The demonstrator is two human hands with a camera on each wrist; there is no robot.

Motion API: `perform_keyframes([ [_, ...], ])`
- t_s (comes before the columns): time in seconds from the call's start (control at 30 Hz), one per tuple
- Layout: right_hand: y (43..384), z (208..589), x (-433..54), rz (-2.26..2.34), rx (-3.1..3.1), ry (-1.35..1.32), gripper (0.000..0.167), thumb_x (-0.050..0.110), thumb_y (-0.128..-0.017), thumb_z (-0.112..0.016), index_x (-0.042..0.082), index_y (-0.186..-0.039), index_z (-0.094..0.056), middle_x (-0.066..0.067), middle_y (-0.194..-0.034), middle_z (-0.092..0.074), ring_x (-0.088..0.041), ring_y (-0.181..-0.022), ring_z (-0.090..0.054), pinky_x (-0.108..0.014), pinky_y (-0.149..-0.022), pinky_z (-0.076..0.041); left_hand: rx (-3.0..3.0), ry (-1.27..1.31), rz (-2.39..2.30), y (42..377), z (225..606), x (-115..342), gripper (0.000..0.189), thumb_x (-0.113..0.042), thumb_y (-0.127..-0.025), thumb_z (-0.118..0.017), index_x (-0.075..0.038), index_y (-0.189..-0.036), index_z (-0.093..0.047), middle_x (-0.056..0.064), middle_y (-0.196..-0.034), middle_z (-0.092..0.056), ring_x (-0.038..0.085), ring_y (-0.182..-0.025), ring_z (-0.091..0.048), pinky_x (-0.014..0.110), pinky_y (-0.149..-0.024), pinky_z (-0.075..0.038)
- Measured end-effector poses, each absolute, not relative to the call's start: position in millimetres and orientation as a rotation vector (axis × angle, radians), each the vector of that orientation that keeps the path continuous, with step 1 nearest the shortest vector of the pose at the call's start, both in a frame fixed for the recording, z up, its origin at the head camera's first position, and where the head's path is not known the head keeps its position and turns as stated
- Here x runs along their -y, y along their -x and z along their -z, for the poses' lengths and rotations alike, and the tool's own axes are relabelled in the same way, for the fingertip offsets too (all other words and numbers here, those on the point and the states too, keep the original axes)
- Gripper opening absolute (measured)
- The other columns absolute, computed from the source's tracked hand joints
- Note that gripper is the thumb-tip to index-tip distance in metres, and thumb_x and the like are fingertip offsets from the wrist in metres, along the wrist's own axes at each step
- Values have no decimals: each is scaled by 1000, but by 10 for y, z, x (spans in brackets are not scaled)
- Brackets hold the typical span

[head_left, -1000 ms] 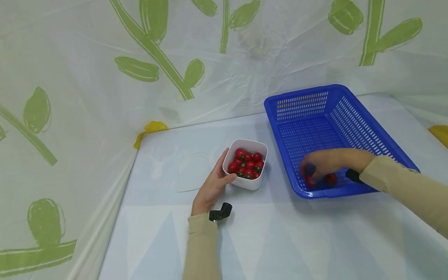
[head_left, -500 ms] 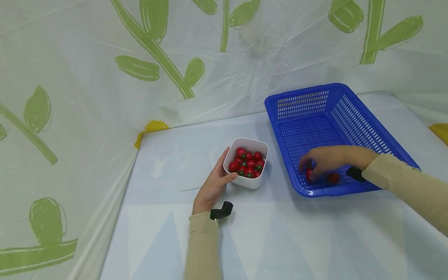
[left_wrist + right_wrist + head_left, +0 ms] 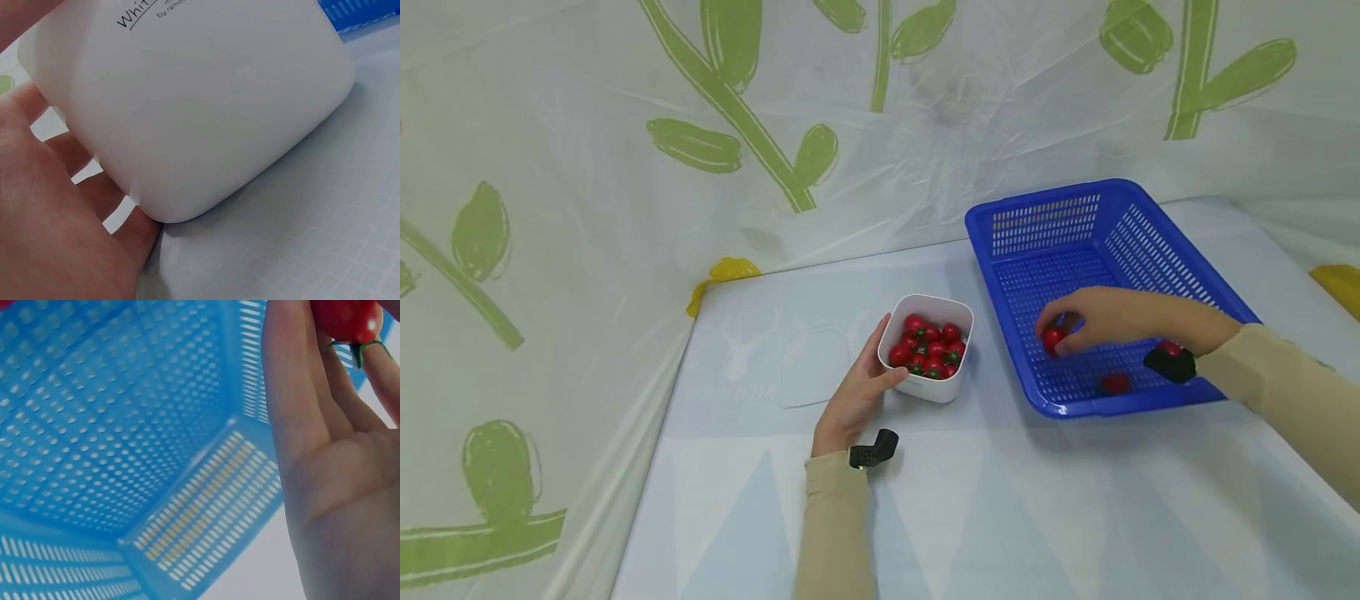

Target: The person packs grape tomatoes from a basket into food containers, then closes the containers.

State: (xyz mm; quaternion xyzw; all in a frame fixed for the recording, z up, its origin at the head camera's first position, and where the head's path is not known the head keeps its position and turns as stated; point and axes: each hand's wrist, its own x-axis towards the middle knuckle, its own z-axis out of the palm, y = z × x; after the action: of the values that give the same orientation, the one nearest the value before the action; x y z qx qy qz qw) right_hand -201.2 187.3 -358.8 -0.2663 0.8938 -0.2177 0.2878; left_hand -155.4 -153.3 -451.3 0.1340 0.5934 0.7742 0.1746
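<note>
My left hand grips a square white container at its left side, thumb at the front and fingers along the wall. Several red cherry tomatoes with green stems fill the lower part of it. In the left wrist view, the printed wall of the container rises close to the palm. My right hand is over the blue basket and pinches a cherry tomato between thumb and fingers. The right wrist view shows that tomato with its green stem pointing toward the palm.
Inside the basket lie a red tomato near the front wall and another red tomato, partly hidden by the black wrist camera. A leaf-patterned white sheet hangs behind the pale table.
My right hand has risen from the basket's front corner with the cherry tomato and moved slightly back. The left hand and container stay in place.
</note>
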Motion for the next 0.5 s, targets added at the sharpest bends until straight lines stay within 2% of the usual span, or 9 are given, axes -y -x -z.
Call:
perform_keyframes([
  [0.27,1930,3459,-1810,616,-2527,721,38,43,-80,-62,22,-112,-58,3,-100,-60,-15,-92,-56,-38,-78,-48,-1673,-373,-2206,1566,4510,1536,75,4,-83,-52,-23,-143,-17,0,-146,-18,20,-134,-14,43,-106,-13],
  [0.5,1812,3342,-1683,787,-2581,773,36,31,-80,-66,19,-113,-57,2,-104,-59,-17,-94,-58,-34,-76,-50,-1670,-367,-2204,1565,4512,1531,75,5,-83,-52,-23,-144,-17,0,-146,-18,19,-133,-15,42,-106,-13],
])
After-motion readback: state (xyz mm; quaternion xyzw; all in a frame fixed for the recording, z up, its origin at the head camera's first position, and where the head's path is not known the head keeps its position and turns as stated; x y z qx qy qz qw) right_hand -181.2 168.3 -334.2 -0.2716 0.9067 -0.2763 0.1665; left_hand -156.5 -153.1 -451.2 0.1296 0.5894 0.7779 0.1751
